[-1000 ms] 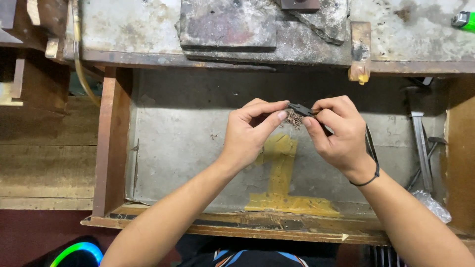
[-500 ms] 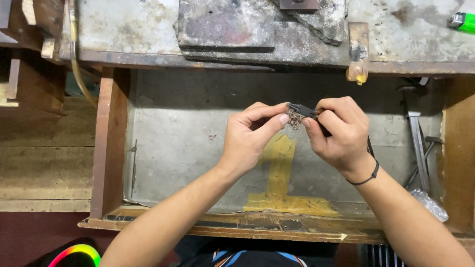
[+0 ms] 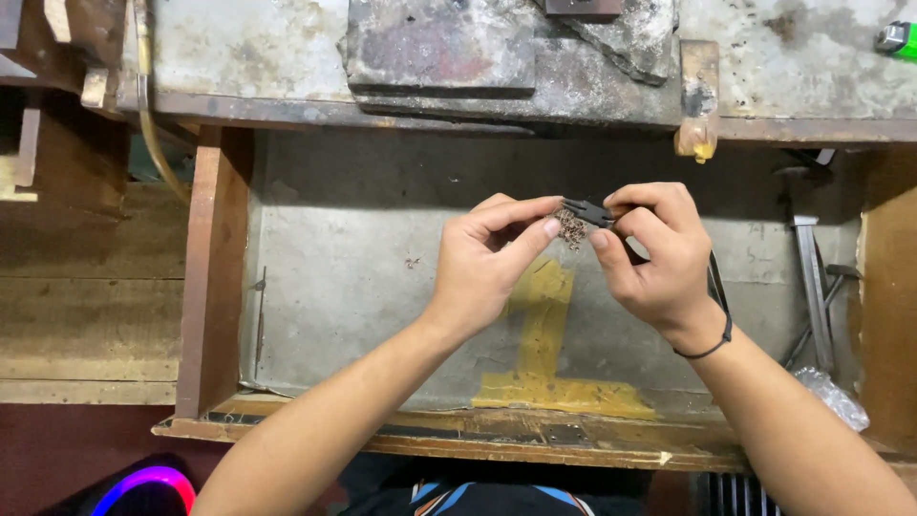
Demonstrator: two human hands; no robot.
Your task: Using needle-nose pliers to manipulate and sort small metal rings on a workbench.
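Over an open metal-lined drawer (image 3: 325,277), my left hand (image 3: 487,263) pinches a small brownish chain-like metal piece (image 3: 571,228) between thumb and forefinger. My right hand (image 3: 654,253) grips small black pliers (image 3: 587,211); their tips meet the top of the piece. Both hands are held close together above the drawer floor, which carries a yellow painted mark (image 3: 544,325). A thin black band circles my right wrist.
A worn grey workbench top (image 3: 239,48) with a dark stone slab (image 3: 439,43) runs along the far side. Long metal tools (image 3: 812,277) and a clear plastic bag (image 3: 836,397) lie at the drawer's right. A green lighter (image 3: 898,38) is at the top right. Wooden compartments stand left.
Both hands have stayed together over the drawer, shifting only slightly; the pliers still meet the small piece.
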